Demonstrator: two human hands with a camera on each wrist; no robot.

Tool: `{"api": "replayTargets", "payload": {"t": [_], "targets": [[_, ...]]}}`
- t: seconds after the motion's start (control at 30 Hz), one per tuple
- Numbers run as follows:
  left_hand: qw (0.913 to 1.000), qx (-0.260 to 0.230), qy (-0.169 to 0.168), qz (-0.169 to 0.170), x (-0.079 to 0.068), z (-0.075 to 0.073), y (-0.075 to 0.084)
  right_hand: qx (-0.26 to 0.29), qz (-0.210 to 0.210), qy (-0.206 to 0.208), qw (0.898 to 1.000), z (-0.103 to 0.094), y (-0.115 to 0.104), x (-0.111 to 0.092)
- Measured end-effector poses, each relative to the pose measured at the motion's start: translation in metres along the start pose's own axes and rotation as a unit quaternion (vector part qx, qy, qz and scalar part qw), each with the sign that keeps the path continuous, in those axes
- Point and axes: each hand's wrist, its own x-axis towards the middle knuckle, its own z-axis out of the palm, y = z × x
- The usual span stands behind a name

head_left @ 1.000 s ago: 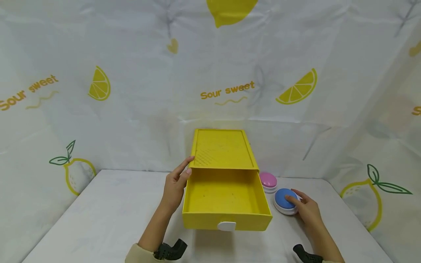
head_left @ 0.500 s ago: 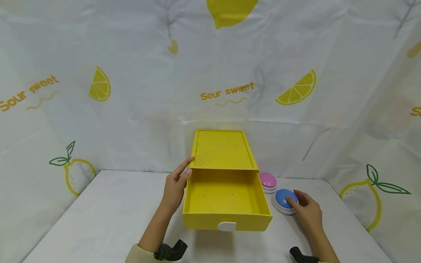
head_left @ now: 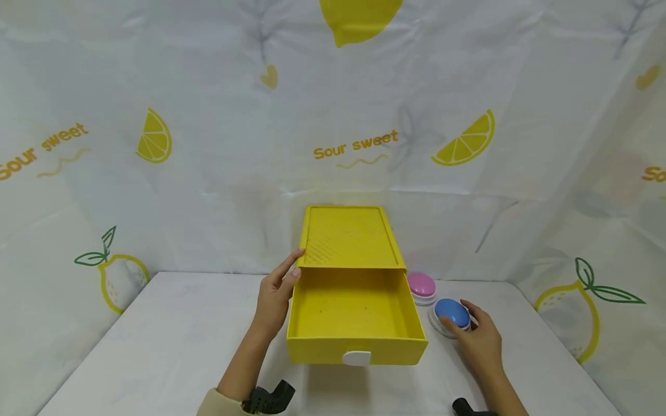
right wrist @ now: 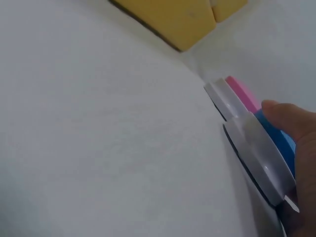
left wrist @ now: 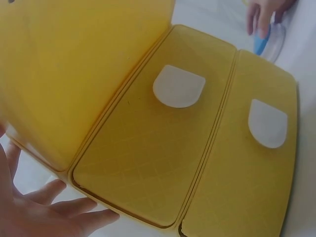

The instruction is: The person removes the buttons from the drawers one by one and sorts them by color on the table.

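Note:
My right hand (head_left: pixel 481 341) holds a round blue-domed push button (head_left: pixel 452 312) with a white base, thumb on the near side of the dome and fingers around the far right side. In the right wrist view, the thumb lies on the blue dome and the white base (right wrist: pixel 259 153) is close over the tabletop. My left hand (head_left: pixel 276 297) rests against the left side of a yellow drawer cabinet (head_left: pixel 348 234), fingers extended along its edge. The cabinet's top drawer (head_left: pixel 359 312) is pulled out, and nothing lies in it.
A pink-domed push button (head_left: pixel 421 285) stands behind the blue one, beside the cabinet. Below the pulled-out drawer, two closed drawers (left wrist: pixel 143 143) with white tabs show in the left wrist view. A lemon-print cloth (head_left: pixel 234 173) hangs behind the white table (head_left: pixel 182 346).
My right thumb has shifted left across the blue-domed button, and the dome now leans slightly. The left hand and the drawer have stayed put; the head view has shifted a little.

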Motion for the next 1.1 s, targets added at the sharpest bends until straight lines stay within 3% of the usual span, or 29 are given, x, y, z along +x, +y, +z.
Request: {"api": "replayTargets", "payload": {"t": [0.7, 1.1], "targets": [[1.0, -0.001, -0.005, -0.001, 0.001, -0.001, -0.001, -0.048, -0.016, 0.016, 0.999, 0.001, -0.004, -0.01], [1.0, 0.008, -0.001, -0.002, 0.002, -0.002, -0.002, -0.045, -0.021, 0.023, 0.998, 0.005, -0.008, -0.013]]}}
